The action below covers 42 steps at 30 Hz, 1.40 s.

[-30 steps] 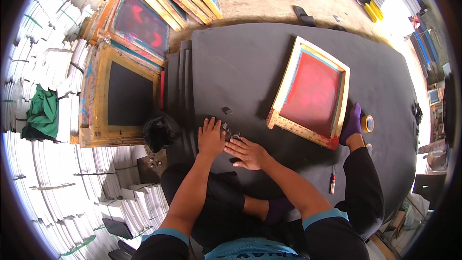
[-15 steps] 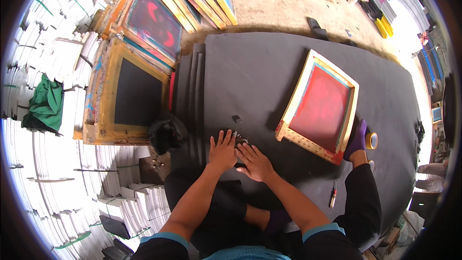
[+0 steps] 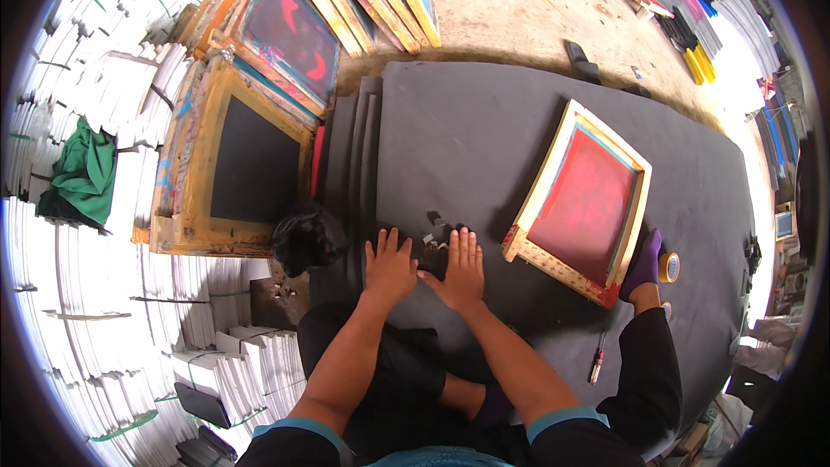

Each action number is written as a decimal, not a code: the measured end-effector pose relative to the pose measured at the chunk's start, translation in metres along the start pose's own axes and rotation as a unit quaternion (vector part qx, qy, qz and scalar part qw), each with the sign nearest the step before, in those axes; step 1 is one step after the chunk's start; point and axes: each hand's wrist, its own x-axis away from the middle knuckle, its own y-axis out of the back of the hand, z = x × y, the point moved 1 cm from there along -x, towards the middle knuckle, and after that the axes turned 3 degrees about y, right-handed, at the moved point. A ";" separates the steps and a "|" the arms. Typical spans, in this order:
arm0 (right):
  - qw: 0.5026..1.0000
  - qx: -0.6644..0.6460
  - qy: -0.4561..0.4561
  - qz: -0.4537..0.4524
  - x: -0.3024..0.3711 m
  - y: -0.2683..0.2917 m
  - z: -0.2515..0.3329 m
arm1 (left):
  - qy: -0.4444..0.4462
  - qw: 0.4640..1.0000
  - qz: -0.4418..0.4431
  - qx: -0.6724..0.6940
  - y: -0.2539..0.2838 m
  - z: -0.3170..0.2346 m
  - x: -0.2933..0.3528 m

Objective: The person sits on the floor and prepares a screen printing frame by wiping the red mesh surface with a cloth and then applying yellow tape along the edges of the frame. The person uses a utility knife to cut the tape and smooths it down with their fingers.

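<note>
Both my hands lie flat, palms down, on the dark foam sheet [image 3: 467, 121]. My left hand [image 3: 389, 268] has its fingers spread, near the sheet's left edge. Beside it my right hand [image 3: 461, 272] rests with fingers stretched forward and its thumb out toward the left hand. Between and just beyond the fingertips lies a small heap of dark and pale scraps [image 3: 435, 238]. Neither hand holds anything. To the right lies a wooden screen-printing frame [image 3: 579, 199] with red-stained mesh, apart from my hands.
A black plastic bag [image 3: 309, 240] sits at the stack's left edge, by leaning screen frames [image 3: 194, 199]. Bundled white sheets [image 3: 86, 311] fill the left side. My foot in a purple sock [image 3: 644, 264], a tape roll [image 3: 668, 267] and a small screwdriver-like tool [image 3: 597, 359] are at right.
My right hand has turned to point straight ahead and moved right, away from the left hand. The scraps show more openly between them. The whole view has shifted slightly.
</note>
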 end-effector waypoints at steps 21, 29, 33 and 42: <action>0.980 0.066 0.105 -0.156 -0.032 -0.043 -0.010 | -0.065 0.953 -0.120 0.269 0.015 0.004 -0.024; 0.991 0.074 -0.034 -0.106 0.018 -0.010 0.000 | -0.004 0.991 0.003 0.137 0.005 -0.003 -0.017; 0.993 0.042 -0.011 -0.112 0.008 -0.037 -0.001 | -0.020 0.993 0.058 0.100 0.003 -0.007 -0.019; 0.966 0.067 0.248 0.003 0.033 -0.015 0.029 | 0.052 0.978 0.036 0.200 0.024 0.026 -0.024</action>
